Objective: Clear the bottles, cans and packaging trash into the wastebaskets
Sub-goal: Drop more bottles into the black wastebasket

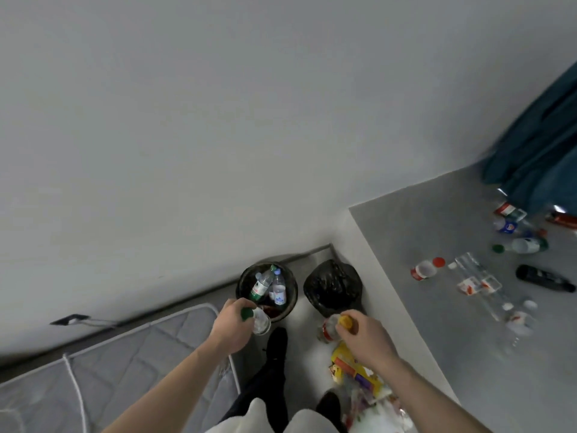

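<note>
My left hand [232, 326] grips a clear bottle with a green cap [257, 318] just at the near rim of the left wastebasket [242, 281], which holds several bottles. My right hand [367, 337] holds a bottle with a yellow cap and red label [332, 328], and colourful packaging [352, 370] hangs below that hand. This bottle is near the second wastebasket [332, 287], lined with a black bag. On the grey table [415, 232] lie more bottles [524, 245], a dark bottle [544, 278], a red-labelled bottle [423, 270] and loose caps.
A grey quilted mattress [125, 354] lies on the floor at the left, against the wall. A teal cloth [543, 142] hangs at the table's far right. My legs and dark shoe [276, 342] stand between the mattress and the table.
</note>
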{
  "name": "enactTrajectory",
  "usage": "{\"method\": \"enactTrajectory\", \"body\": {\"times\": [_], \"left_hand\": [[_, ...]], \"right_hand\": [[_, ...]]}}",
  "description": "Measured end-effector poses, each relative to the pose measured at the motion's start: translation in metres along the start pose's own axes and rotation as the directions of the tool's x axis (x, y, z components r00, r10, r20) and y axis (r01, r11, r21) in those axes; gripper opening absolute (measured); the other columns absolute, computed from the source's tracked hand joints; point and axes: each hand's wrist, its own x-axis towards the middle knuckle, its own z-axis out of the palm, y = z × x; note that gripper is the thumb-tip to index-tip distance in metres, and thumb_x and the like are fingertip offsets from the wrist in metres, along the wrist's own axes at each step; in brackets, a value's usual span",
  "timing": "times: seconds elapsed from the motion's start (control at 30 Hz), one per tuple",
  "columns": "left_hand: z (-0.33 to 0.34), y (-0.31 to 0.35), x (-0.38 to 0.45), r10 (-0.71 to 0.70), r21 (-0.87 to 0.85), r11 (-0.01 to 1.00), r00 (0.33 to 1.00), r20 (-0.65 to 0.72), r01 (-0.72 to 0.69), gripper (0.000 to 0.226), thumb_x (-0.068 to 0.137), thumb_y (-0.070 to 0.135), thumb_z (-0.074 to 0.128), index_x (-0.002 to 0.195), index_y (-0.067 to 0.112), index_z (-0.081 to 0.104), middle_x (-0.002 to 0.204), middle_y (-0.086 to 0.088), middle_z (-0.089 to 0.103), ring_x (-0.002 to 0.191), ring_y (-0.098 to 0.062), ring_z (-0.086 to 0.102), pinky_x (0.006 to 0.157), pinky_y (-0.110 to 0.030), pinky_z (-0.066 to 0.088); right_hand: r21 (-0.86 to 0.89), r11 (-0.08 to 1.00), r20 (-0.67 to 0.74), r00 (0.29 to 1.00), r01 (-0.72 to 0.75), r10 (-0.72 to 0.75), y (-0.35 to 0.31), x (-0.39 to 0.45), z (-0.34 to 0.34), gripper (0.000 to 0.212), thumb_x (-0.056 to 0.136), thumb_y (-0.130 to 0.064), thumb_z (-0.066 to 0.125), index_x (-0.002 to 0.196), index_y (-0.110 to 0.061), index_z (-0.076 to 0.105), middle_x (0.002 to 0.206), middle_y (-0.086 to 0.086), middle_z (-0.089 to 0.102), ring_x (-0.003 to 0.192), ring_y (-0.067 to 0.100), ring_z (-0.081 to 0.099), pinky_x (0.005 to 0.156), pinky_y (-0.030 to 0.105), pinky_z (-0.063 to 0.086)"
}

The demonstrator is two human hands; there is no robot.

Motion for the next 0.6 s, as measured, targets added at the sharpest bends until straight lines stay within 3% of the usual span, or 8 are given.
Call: {"method": "enactTrajectory", "body": {"times": [0.27, 0.4, 0.6], "left_hand": [[0.006, -0.033, 0.105, -0.055, 0.106, 0.994, 0.987, 0.15, 0.04, 0.033, 0.09, 0.02, 0.057, 0.122, 0.026, 0.064, 0.121, -0.002, 0.05, 0.115, -0.025, 0.058, 0.101, -0.032, 0.043], [0.027, -0.042, 0.152, -0.084, 0.073, 0.995, 0.986, 0.141, 0.075, 0.031, 0.093, 0.024, 0.055, 0.122, 0.028, 0.063, 0.124, 0.0, 0.05, 0.112, -0.025, 0.059, 0.096, -0.029, 0.043], [0.083, -0.069, 0.218, -0.13, -0.033, 0.99, 0.981, 0.144, 0.136, 0.027, 0.094, 0.021, 0.055, 0.119, 0.028, 0.064, 0.125, 0.005, 0.048, 0.11, -0.023, 0.06, 0.092, -0.025, 0.04]], "right_hand": [[-0.046, 0.995, 0.06, 0.994, -0.083, 0.086, -0.037, 0.093, 0.048, 0.028, 0.093, -0.048, 0.058, 0.119, -0.038, 0.062, 0.109, -0.003, 0.072, 0.101, 0.022, 0.066, 0.072, 0.032, 0.047], [-0.063, 0.994, 0.076, 0.993, -0.085, 0.089, -0.039, 0.139, 0.073, 0.03, 0.095, -0.048, 0.056, 0.122, -0.037, 0.061, 0.11, -0.004, 0.07, 0.102, 0.021, 0.065, 0.072, 0.03, 0.043], [-0.057, 0.995, 0.117, 0.989, -0.088, 0.094, -0.027, 0.219, 0.13, 0.031, 0.094, -0.05, 0.055, 0.122, -0.039, 0.059, 0.097, -0.012, 0.067, 0.088, 0.015, 0.063, 0.071, 0.029, 0.048]]}}
